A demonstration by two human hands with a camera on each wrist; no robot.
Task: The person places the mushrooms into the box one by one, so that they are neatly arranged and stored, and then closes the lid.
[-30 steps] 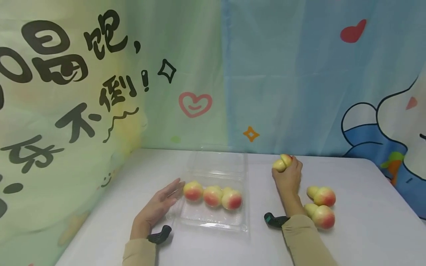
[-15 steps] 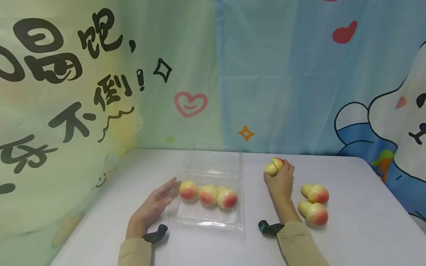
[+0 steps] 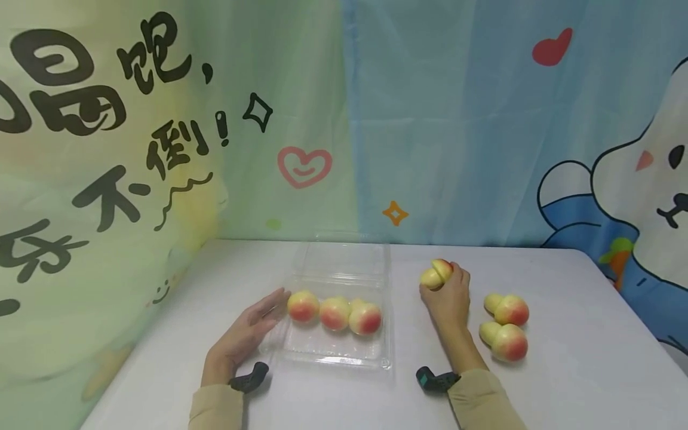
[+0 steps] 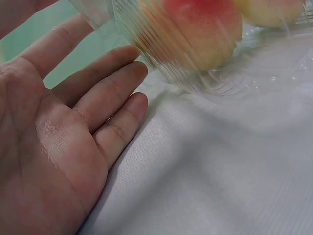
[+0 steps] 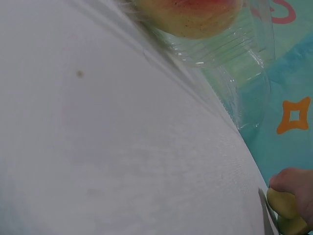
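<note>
A printed curtain [image 3: 457,119] fills the upper frame above your white table [image 3: 580,334]. Left of centre, your clear plastic box [image 3: 333,351] lies open. Your left hand [image 3: 244,334] reaches its left wall, fingers extended. Right of centre, your right hand [image 3: 449,303] grips one yellow fruit [image 3: 432,278]. Three blushed fruits [image 3: 334,315] sit inside the box; two loose fruits [image 3: 509,343] lie lower right.

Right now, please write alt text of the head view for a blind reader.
A person's right-hand grip holds a yellow-and-red fruit-shaped piece at a white table; the left-hand grip is beside a clear, open container with three similar pieces. Two more pieces lie farther right.
</note>
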